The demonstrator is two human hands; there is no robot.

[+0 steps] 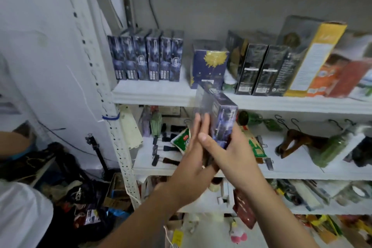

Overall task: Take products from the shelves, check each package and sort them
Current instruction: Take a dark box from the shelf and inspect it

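Dark-blue box (220,119) stands upright between both hands: the right hand (229,153) grips its lower end, while the left hand (191,153) presses straight fingers flat against its side. Gripped so low, it could tip out and drop. Just behind, the upper shelf (153,94) holds a row of matching boxes (146,56), with black cartons (259,70) further right.

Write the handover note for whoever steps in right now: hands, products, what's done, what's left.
The right hand grips the dark blue-purple cardboard box near its lower end. The left hand lays straight fingers against its side.
The box is off the white metal shelf, held in front of it.
A row of matching boxes stands on that shelf's left end.
Done: one box taken.
Left: check it, sort it, then the rest.
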